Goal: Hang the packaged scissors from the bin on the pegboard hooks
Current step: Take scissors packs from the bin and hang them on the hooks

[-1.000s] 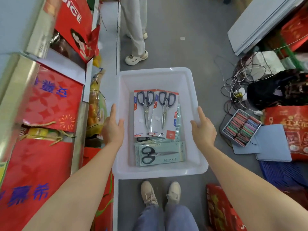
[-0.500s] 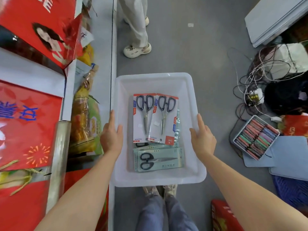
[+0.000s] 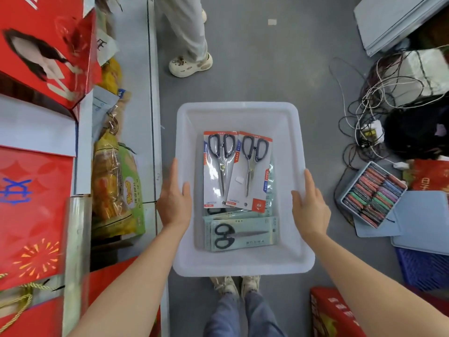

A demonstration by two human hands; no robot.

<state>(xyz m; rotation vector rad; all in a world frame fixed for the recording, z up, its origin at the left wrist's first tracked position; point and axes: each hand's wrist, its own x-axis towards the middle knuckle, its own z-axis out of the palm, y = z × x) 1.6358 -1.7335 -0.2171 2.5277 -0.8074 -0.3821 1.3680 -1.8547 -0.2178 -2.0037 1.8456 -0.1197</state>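
A white plastic bin [image 3: 243, 113] is held over the grey floor [image 3: 279, 69], just above the person's own shoes. The left hand [image 3: 173, 198] lies on the bin's left rim, fingers straight and close together, thumb hooked over the edge into the bin. The right hand [image 3: 309, 205] does the same on the right rim, fingers extended along the outside, thumb inside the wall. Inside the bin lie two red-and-white scissors packs [image 3: 237, 171] side by side, handles pointing away from the person, the right one overlapping the left. Nearer the person, a pale green scissors pack [image 3: 243, 233] lies crosswise, handles to the left, on top of more green packs. To the left stand red gift boxes [image 3: 31, 190] and snack bags [image 3: 116, 186]; to the right, tangled cables [image 3: 369, 113] and a small tray of coloured items [image 3: 373, 193]
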